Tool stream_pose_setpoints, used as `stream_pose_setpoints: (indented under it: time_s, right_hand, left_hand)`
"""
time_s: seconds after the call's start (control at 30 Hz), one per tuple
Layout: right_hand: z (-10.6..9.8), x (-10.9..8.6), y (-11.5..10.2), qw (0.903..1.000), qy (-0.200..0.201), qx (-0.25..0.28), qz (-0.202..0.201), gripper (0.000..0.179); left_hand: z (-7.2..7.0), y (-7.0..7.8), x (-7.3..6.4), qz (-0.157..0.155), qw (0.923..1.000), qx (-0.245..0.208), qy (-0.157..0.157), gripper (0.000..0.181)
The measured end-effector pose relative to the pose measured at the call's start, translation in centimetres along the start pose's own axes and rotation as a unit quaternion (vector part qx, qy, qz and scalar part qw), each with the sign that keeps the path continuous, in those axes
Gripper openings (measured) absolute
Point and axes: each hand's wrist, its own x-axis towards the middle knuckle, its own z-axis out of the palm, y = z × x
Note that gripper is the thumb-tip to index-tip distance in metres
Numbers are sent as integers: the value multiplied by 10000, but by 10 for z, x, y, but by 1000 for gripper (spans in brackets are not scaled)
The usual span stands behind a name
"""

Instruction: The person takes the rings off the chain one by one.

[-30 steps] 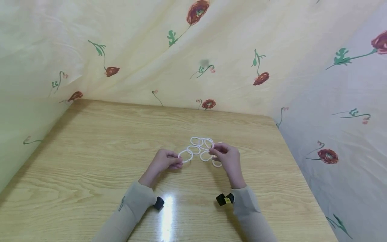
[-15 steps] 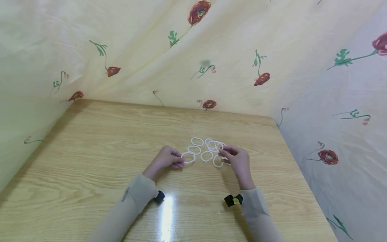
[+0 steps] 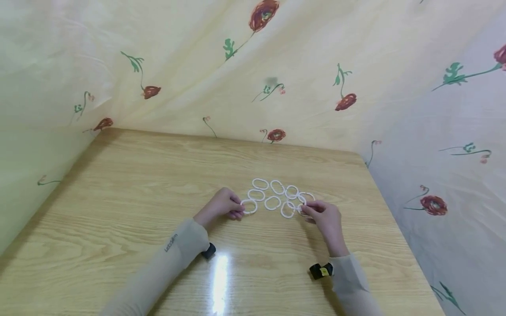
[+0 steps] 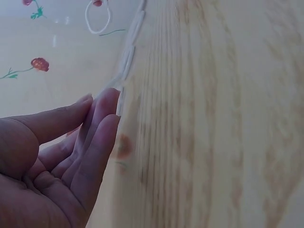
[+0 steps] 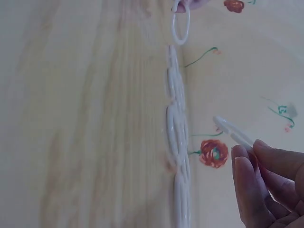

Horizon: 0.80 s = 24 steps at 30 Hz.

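In the head view, my left hand (image 3: 226,204) pinches the near left edge of a white oval ring (image 3: 250,213) between thumb and fingers, close over the table. My right hand (image 3: 326,221) holds another white oval ring (image 5: 233,133) by its end, tilted above the table in the right wrist view. Between the hands lie several more such rings, among them a far left one (image 3: 260,178), a lower middle one (image 3: 272,210) and one beside the right hand (image 3: 287,217). Some overlap others near the right fingertips, where the hand partly covers them.
A wood-grain table (image 3: 158,175) spreads under both hands. Cream cloth with red flowers (image 3: 182,87) hangs along its back and sides. A bright light reflection (image 3: 219,285) shows near the front. Each wrist carries a small black device (image 3: 321,271).
My right hand has moved right and a little nearer with its ring, uncovering more rings on the table. The left hand has shifted slightly right, its ring still held.
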Motion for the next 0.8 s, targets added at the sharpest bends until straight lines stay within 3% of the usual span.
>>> stream_pose_setpoints:
  time_s: [0.23, 0.47, 0.8]
  right_hand:
    - [-17, -4, 13, 9989, -16, -399, 251, 30]
    - [-26, -9, 18, 9988, -25, -338, 363, 30]
    - [-26, -10, 21, 9953, -619, -152, 727, 31]
  left_hand:
    - [-1, 3, 3, -63, 9996, 232, -141, 5]
    - [4, 8, 6, -125, 9987, 441, -231, 6]
    - [6, 11, 16, -409, 9968, 564, -400, 7]
